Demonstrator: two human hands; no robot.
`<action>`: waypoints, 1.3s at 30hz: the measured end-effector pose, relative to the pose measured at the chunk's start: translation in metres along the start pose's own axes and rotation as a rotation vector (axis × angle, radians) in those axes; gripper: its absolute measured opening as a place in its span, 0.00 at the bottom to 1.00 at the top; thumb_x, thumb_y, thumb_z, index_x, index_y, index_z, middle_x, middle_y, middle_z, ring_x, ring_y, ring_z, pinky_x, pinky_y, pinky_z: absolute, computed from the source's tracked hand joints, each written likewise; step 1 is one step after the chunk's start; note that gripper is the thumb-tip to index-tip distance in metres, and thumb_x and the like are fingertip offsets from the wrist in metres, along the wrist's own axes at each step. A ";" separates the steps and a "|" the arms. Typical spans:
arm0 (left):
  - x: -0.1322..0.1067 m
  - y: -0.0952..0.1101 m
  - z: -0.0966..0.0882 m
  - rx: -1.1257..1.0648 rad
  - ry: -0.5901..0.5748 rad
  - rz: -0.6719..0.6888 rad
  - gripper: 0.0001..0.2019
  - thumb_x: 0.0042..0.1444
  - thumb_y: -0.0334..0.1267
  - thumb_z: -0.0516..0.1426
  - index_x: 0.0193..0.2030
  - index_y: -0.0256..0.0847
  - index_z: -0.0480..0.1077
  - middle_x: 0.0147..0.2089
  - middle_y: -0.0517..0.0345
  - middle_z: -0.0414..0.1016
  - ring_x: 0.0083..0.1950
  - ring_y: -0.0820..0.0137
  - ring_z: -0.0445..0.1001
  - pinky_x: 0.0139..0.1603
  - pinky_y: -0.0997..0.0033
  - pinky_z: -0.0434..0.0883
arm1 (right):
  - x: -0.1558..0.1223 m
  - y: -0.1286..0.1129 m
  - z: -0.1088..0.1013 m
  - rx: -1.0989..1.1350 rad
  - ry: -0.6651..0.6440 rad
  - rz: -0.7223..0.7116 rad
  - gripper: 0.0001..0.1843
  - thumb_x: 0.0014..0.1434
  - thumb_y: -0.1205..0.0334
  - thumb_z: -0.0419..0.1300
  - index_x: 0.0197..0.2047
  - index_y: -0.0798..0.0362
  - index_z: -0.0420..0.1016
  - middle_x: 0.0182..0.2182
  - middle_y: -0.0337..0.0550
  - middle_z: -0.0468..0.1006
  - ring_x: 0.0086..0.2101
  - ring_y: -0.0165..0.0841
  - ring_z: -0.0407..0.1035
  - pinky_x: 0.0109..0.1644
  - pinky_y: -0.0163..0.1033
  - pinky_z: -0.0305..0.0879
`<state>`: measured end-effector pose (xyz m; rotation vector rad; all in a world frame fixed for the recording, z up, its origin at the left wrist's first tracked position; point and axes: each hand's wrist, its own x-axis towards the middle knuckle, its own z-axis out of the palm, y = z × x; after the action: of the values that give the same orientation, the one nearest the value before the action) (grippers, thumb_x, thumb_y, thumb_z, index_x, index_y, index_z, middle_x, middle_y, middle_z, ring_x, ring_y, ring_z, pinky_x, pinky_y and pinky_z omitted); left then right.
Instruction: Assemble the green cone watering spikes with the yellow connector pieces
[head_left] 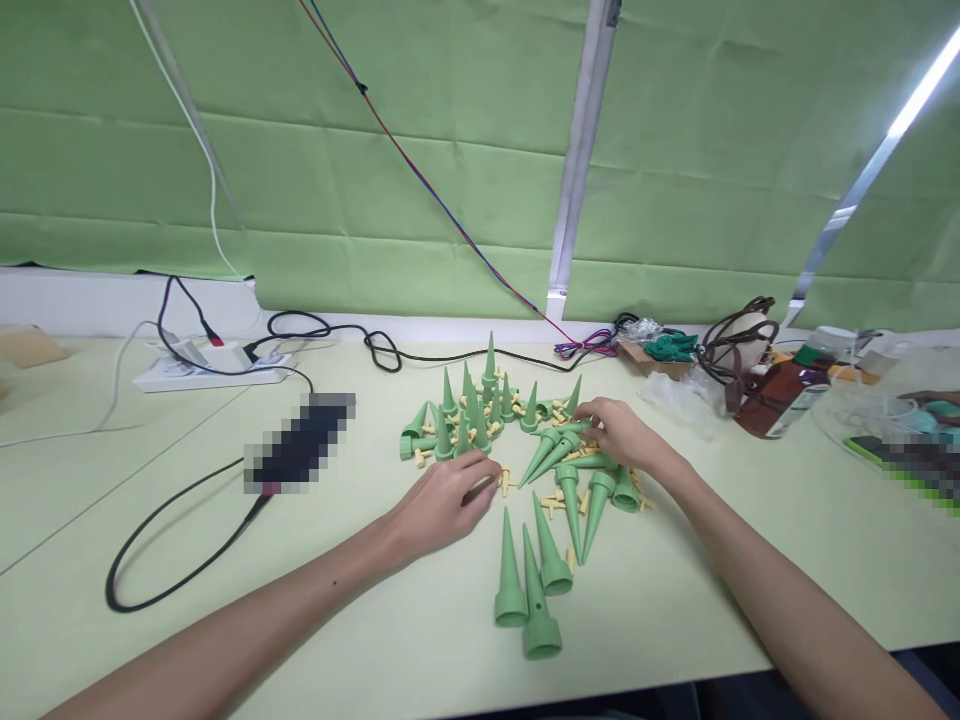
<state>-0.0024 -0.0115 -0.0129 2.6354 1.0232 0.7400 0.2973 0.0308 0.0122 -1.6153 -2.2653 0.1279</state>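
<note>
Several green plastic cones lie and stand in a pile (480, 415) on the pale green table (375, 620), mixed with small yellow T-shaped pieces (504, 478). My left hand (442, 505) rests palm down at the pile's near edge, fingers curled, its fingertips by a yellow piece. My right hand (619, 432) reaches into the right side of the pile, fingers closed around the top of a lying green cone (551, 450). Three more cones (529, 590) lie together nearer to me.
A white power strip (210, 368) with plugged black cables (180, 560) sits at the left. A blurred dark device (300, 450) lies left of the pile. A brown bottle (780, 400), bags and a clear container (862, 410) crowd the right. Green blinds hang behind.
</note>
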 end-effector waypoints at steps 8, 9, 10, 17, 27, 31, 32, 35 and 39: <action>-0.001 0.002 0.000 -0.044 0.052 -0.033 0.11 0.66 0.36 0.50 0.45 0.40 0.73 0.42 0.54 0.75 0.37 0.70 0.73 0.34 0.72 0.67 | -0.006 -0.007 -0.020 0.027 0.106 -0.009 0.13 0.61 0.68 0.54 0.45 0.53 0.77 0.39 0.49 0.77 0.35 0.38 0.71 0.40 0.39 0.64; -0.002 0.002 0.000 -0.050 0.062 -0.038 0.11 0.66 0.36 0.50 0.45 0.40 0.73 0.43 0.54 0.75 0.37 0.71 0.73 0.34 0.72 0.67 | -0.007 -0.009 -0.022 0.036 0.110 -0.025 0.13 0.62 0.67 0.54 0.45 0.53 0.77 0.39 0.49 0.77 0.35 0.38 0.71 0.40 0.39 0.64; -0.002 0.002 0.000 -0.055 0.071 -0.040 0.10 0.66 0.36 0.51 0.44 0.40 0.73 0.43 0.54 0.75 0.36 0.71 0.73 0.33 0.72 0.67 | -0.008 -0.013 -0.024 0.044 0.119 -0.034 0.12 0.63 0.66 0.53 0.46 0.53 0.77 0.39 0.49 0.77 0.35 0.37 0.71 0.40 0.39 0.64; -0.002 0.001 0.000 -0.067 0.129 -0.017 0.11 0.67 0.37 0.50 0.39 0.38 0.73 0.36 0.56 0.73 0.32 0.73 0.69 0.32 0.73 0.64 | -0.018 -0.045 -0.036 0.272 0.091 -0.140 0.14 0.67 0.60 0.51 0.46 0.53 0.75 0.41 0.47 0.78 0.38 0.37 0.70 0.41 0.39 0.64; -0.003 0.000 0.001 -0.226 0.232 -0.098 0.15 0.67 0.42 0.50 0.56 0.39 0.68 0.30 0.62 0.70 0.26 0.75 0.66 0.28 0.75 0.63 | -0.024 -0.090 0.020 0.926 -0.053 -0.182 0.11 0.68 0.56 0.52 0.45 0.52 0.70 0.32 0.40 0.73 0.31 0.32 0.70 0.39 0.38 0.69; -0.002 0.002 0.001 -0.361 0.228 -0.190 0.13 0.65 0.46 0.53 0.46 0.38 0.69 0.29 0.62 0.70 0.25 0.76 0.65 0.26 0.76 0.62 | -0.029 -0.098 0.034 0.975 -0.077 -0.228 0.08 0.69 0.59 0.51 0.45 0.52 0.69 0.36 0.41 0.74 0.33 0.31 0.71 0.41 0.38 0.70; -0.002 0.003 0.000 -0.379 0.212 -0.207 0.13 0.64 0.46 0.54 0.43 0.37 0.70 0.28 0.62 0.69 0.25 0.75 0.65 0.26 0.75 0.61 | -0.030 -0.099 0.036 0.972 -0.086 -0.243 0.08 0.69 0.60 0.51 0.46 0.51 0.69 0.38 0.41 0.74 0.35 0.32 0.72 0.41 0.38 0.70; -0.001 0.007 -0.001 -0.374 0.185 -0.231 0.13 0.63 0.47 0.55 0.37 0.38 0.69 0.26 0.63 0.67 0.25 0.75 0.64 0.25 0.75 0.60 | -0.033 -0.102 0.038 0.887 -0.090 -0.277 0.08 0.68 0.63 0.52 0.47 0.51 0.70 0.40 0.42 0.77 0.38 0.32 0.73 0.43 0.38 0.69; -0.002 0.008 -0.001 -0.279 0.251 -0.193 0.13 0.62 0.44 0.56 0.31 0.38 0.65 0.23 0.65 0.62 0.24 0.76 0.61 0.25 0.75 0.59 | -0.035 -0.106 0.039 0.779 0.002 -0.275 0.08 0.67 0.64 0.53 0.49 0.51 0.69 0.41 0.41 0.78 0.40 0.33 0.73 0.44 0.37 0.69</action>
<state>0.0007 -0.0189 -0.0100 2.2127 1.1254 1.0983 0.1988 -0.0329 -0.0029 -0.8885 -2.0185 0.8154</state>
